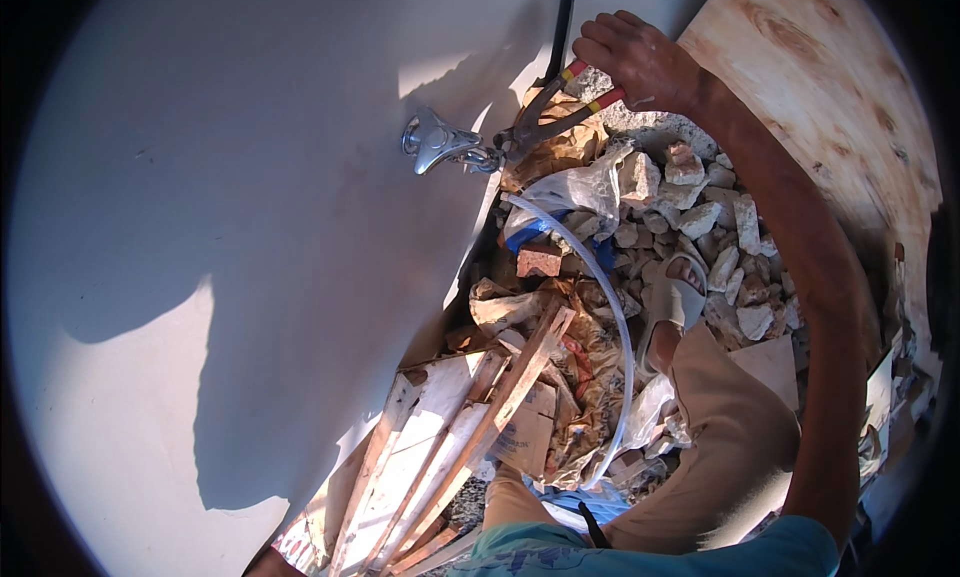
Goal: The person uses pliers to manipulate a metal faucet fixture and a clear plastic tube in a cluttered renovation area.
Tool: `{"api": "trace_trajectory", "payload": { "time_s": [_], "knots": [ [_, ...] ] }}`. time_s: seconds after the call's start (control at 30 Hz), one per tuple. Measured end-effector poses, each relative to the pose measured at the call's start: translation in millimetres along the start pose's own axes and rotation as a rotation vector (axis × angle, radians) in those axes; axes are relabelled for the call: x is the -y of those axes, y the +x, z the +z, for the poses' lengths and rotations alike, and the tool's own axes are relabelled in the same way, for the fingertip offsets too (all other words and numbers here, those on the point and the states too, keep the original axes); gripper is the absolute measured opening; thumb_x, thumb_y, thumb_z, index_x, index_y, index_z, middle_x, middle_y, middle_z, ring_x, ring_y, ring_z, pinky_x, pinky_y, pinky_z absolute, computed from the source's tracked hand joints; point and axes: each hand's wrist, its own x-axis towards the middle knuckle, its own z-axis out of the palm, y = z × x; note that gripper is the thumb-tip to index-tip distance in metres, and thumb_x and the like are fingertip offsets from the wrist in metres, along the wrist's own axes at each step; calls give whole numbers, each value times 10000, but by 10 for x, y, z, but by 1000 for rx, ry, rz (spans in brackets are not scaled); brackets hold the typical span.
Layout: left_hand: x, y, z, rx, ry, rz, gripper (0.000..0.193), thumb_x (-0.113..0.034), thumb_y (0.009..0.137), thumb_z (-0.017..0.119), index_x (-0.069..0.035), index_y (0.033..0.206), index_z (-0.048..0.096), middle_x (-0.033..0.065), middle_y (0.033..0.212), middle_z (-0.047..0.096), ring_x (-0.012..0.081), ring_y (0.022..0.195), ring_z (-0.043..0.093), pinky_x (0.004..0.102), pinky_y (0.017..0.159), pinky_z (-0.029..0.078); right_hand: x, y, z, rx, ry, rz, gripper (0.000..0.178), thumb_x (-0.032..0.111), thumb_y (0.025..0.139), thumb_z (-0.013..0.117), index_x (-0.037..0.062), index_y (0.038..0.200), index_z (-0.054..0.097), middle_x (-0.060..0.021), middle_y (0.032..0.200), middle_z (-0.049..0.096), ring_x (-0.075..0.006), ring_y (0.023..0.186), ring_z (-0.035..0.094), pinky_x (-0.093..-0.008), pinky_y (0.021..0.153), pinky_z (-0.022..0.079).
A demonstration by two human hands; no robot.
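My right hand is closed around the handles of a pair of pliers with red and yellow grips and dark metal jaws. Those jaws meet the end of a chrome tap that sticks out from a pale wall. Whether they are clamped on it or only touch it, I cannot tell. Just below the tap, a clear hose starts near the wall and curves down toward my legs. My left hand does not show; only a small dark patch, perhaps skin, appears at the lower left edge.
Broken stones and rubble cover the ground around my sandalled foot. Long wooden strips lean along the wall's base. Crumpled brown paper, plastic sheeting and a red brick piece lie between. A wood-grained board stands at right.
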Motion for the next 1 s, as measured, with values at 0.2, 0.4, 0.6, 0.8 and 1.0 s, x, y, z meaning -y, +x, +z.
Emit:
{"api": "trace_trajectory", "payload": {
  "time_s": [0.2,0.4,0.6,0.8,1.0],
  "knots": [
    [-22,6,5,-1,7,5,338,-130,806,669,43,1095,636,156,1040,698,268,908,691,361,767,548,-84,25,4,24,-74,-26,691,197,593,878,110,1170,507,-42,1107,570,-221,1127,577,-367,1020,464],
    [24,-12,-35,-2,21,24,335,-117,798,681,42,1089,640,156,1038,701,268,905,693,362,766,548,-148,414,-460,270,59,-133,621,464,788,732,48,1192,508,-132,1085,558,-311,1090,544,-458,1007,418],
    [25,21,-106,-20,3,35,332,-105,790,692,42,1084,644,155,1035,703,268,902,695,364,764,548,-112,252,-440,89,-82,-118,506,446,780,733,72,1049,523,-107,1022,547,-293,1045,545,-439,1013,422],
    [155,86,-262,-28,-4,41,330,-92,783,703,42,1079,647,154,1033,705,268,899,696,365,763,548,312,-459,-345,72,25,162,548,178,799,725,85,1297,519,-67,1136,585,-255,1131,557,-401,1026,448],
    [139,123,-268,-39,-41,66,329,-79,775,714,41,1074,651,153,1031,708,268,895,698,367,762,548,1688,-1161,-262,374,1448,971,414,98,867,608,61,1278,588,-70,858,652,-175,739,630,-344,736,512]
  ]
}}
